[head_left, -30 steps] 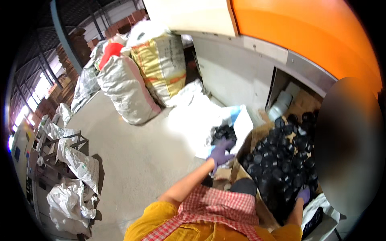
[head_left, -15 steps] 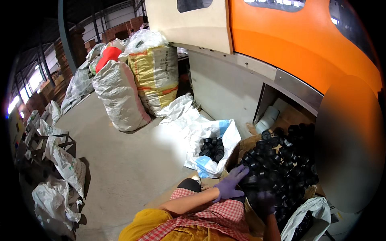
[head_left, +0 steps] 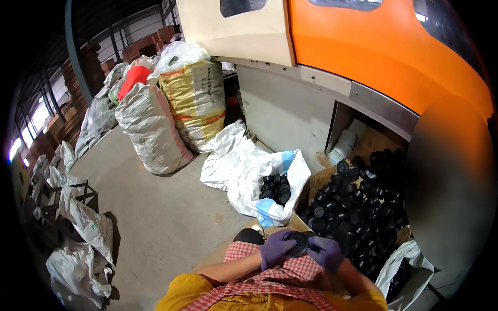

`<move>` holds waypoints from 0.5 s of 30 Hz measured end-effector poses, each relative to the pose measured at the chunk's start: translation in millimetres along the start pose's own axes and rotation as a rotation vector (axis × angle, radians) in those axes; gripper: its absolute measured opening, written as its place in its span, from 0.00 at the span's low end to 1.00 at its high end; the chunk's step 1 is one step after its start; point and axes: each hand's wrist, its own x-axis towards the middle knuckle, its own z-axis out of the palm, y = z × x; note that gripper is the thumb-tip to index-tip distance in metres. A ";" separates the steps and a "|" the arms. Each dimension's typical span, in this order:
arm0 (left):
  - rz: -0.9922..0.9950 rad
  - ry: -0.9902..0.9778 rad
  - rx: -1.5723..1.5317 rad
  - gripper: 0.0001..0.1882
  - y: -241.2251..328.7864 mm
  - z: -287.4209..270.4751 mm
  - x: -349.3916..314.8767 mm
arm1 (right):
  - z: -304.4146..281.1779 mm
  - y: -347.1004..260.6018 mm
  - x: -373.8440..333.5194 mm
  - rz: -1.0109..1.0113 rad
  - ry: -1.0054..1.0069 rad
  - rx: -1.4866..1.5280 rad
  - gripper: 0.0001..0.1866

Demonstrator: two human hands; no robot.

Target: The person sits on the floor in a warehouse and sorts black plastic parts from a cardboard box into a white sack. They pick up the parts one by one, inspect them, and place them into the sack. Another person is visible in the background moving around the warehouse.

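My left hand point(head_left: 275, 250), in a purple glove, grips a round black plastic cap point(head_left: 297, 243) over my lap. Close beside it, my right hand point(head_left: 328, 253), also gloved in purple, has its fingers closed on a small black piece, seen edge-on, that looks like another cap point(head_left: 314, 248). Beyond both hands, a cardboard box point(head_left: 317, 179) is heaped with loose black caps point(head_left: 353, 207). A white sack point(head_left: 300, 173) with its mouth spread wide lies left of the box, and several black caps rest inside.
An orange and cream machine point(head_left: 353, 46) rises at the back, with a low opening behind the box. Tall stuffed sacks point(head_left: 150, 129) stand at the far left. More white bags point(head_left: 78, 269) hang along a dark frame at left. Another white bag point(head_left: 412, 264) sits at my right.
Both hands have drawn back from the heap of caps to above my lap and come together. Black caps now show in them. The view has shifted slightly.
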 end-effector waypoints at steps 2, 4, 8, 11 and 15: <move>0.059 -0.033 0.764 0.18 14.3 -12.1 -11.3 | -0.9 3.2 -5.7 -0.092 -0.272 0.098 0.12; 0.786 -0.534 1.323 0.18 43.5 -10.6 -21.1 | 1.4 10.8 -17.8 0.346 -0.744 0.439 0.12; 0.614 -0.415 1.533 0.12 108.9 -32.4 -46.1 | -35.3 9.0 -49.5 0.793 -1.093 0.947 0.15; 0.380 0.498 0.298 0.18 139.1 -61.9 -72.9 | -49.3 60.7 -93.3 0.793 -0.619 0.669 0.15; 0.204 0.230 0.039 0.23 104.6 -12.7 -34.3 | 1.7 19.5 -16.3 0.578 -0.171 1.695 0.09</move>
